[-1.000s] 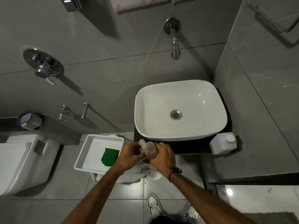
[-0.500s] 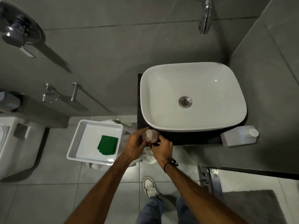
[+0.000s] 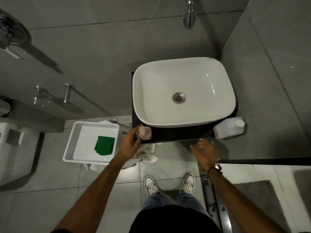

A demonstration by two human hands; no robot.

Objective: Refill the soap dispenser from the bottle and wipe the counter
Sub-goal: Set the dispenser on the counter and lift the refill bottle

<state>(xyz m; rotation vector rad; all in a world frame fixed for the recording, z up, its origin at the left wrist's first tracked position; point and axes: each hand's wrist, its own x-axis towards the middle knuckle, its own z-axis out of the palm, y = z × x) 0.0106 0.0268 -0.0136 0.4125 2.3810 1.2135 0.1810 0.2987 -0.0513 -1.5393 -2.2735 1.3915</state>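
Soap dispenser (image 3: 144, 133), a small clear pinkish container, stands on the front left corner of the dark counter (image 3: 178, 134), just in front of the white basin (image 3: 183, 91). The left hand (image 3: 129, 143) curls its fingers around the dispenser's left side, gripping it; the thumb and palm cover part of its body. Seen almost from straight above, the dispenser appears upright, its long axis pointing up toward the camera, so its height and its top fitting are hard to make out.

The right hand (image 3: 204, 151) hangs open and empty, fingers spread, in front of the counter edge and well apart from the dispenser; it is blurred. Beyond it, at the counter's right end and touching the grey wall, the white refill bottle (image 3: 228, 127) lies on its side, its capped neck pointing right and its long axis running along the counter.

The basin fills most of the counter, leaving only a narrow strip at the front. A metal spout (image 3: 189, 14) juts from the wall above, cut off by the top edge. To the left, lower down, a white tray (image 3: 75, 132) holds a folded green cloth (image 3: 104, 145). A crumpled pale towel (image 3: 146, 153) lies beneath the tray and the left hand, partly hidden by both.
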